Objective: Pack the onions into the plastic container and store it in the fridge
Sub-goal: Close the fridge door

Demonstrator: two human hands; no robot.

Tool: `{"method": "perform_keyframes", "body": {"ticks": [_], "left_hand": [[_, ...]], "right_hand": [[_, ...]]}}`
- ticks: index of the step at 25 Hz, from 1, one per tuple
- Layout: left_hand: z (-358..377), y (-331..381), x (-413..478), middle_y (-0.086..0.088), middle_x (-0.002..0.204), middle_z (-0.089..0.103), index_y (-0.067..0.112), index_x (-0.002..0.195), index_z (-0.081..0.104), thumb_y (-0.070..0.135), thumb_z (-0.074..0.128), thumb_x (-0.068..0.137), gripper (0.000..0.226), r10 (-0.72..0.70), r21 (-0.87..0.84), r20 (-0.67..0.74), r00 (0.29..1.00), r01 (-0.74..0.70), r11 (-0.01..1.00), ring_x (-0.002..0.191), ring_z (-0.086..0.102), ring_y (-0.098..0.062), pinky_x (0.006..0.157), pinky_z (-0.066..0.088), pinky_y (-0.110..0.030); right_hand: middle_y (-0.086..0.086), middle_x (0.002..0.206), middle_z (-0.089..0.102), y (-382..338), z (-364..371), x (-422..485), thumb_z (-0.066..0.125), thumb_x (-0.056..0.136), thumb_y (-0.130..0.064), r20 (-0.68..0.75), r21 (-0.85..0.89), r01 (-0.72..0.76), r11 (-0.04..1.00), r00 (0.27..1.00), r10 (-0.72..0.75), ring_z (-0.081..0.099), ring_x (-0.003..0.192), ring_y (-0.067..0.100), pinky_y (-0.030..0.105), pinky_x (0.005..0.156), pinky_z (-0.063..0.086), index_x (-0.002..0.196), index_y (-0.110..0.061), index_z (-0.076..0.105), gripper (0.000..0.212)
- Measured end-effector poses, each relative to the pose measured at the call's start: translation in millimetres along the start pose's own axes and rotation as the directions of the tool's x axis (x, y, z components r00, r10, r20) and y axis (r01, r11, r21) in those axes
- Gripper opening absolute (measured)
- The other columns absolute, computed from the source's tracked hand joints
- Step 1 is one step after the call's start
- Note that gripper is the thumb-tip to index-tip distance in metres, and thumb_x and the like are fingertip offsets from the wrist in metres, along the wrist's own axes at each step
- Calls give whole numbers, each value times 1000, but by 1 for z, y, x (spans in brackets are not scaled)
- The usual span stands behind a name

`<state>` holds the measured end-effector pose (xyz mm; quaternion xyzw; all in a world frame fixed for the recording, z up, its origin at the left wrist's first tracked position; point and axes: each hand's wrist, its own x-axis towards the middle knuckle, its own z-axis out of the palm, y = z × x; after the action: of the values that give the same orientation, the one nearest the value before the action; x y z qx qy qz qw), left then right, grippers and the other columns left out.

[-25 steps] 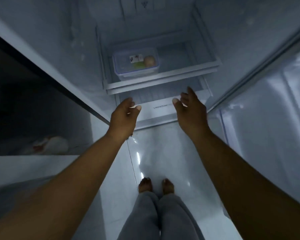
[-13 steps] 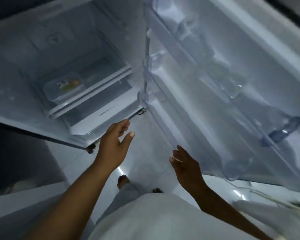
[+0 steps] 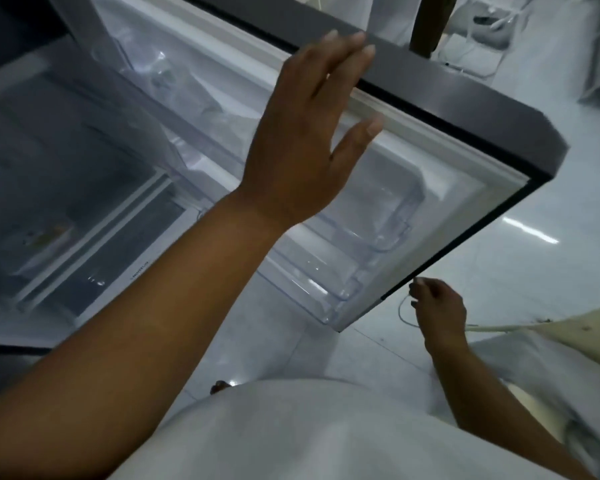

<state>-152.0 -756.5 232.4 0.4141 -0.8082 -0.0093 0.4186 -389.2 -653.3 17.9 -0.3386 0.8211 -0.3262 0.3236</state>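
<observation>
Fridge [image 3: 84,150] open, one door [image 3: 447,109], two hands

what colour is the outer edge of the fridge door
Dark grey, almost charcoal, with a white seal just inside it. The fridge door edge shows best in the head view.

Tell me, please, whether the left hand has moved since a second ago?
Yes. The left hand has risen from the drawer front at the fridge's bottom up to the outer edge of the open fridge door, fingers spread.
</observation>
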Motion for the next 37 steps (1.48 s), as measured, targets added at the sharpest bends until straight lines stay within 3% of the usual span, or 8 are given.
{"method": "perform_keyframes", "body": {"ticks": [3,6,15,19,24,28,33,37], "left_hand": [[19,20,10,-13,152,37,5,143,40,41,43,97,58,-21,75,221,975,5,997,145,25,-29,119,21,-39],[28,26,6,-9,153,36,9,144,38,44,42,96,60,-77,116,278,958,46,992,145,24,-25,118,23,-36],[4,44,-34,-8,139,49,7,128,52,59,48,88,65,-176,60,92,980,171,984,136,37,-23,110,35,-31],[-32,47,-71,-8,142,47,6,128,50,61,47,87,68,-261,24,63,963,260,965,140,34,-22,112,33,-36],[-100,45,-125,-1,149,40,10,133,46,57,51,85,68,-398,-21,91,913,401,916,143,28,-14,116,29,-36],[-162,36,-167,6,155,34,16,142,41,53,51,86,69,-494,-8,130,859,500,866,144,26,-7,118,27,-39],[-243,23,-232,8,154,38,24,144,41,48,56,85,65,-611,-22,119,782,618,786,144,26,-5,118,26,-45],[-278,20,-286,7,140,55,29,136,53,43,53,89,49,-732,-52,-203,651,739,672,132,45,-2,110,38,-25]], "right_hand": [[4,117,68,-27,-17,21,45,96,-37,44,380,16,925,998,-36,64,106,18,42,98,51,115,-14,64,35],[3,119,70,-46,-23,24,39,98,-34,145,507,1,862,986,-86,65,111,15,36,99,50,118,-17,67,38],[-6,103,72,-12,-11,-25,37,99,-43,177,425,160,891,950,-255,67,99,13,41,92,54,102,-31,69,35],[-13,87,68,1,-1,-52,47,94,-42,274,285,367,885,854,-442,65,85,7,35,81,56,97,-26,65,24],[-25,86,66,-45,14,-100,56,90,-33,329,326,657,680,595,-733,63,81,-2,7,69,46,98,-35,62,10],[-1,112,67,-115,30,-149,57,91,-35,251,446,801,399,316,-915,63,102,7,17,84,51,115,-12,63,34],[10,137,52,-196,68,-224,57,90,-43,163,441,892,-98,-187,-969,45,132,19,30,105,43,130,-7,53,53],[13,146,46,-234,121,-284,58,91,-45,277,402,857,-323,-450,-849,33,142,26,42,118,28,134,-11,53,55]]}}
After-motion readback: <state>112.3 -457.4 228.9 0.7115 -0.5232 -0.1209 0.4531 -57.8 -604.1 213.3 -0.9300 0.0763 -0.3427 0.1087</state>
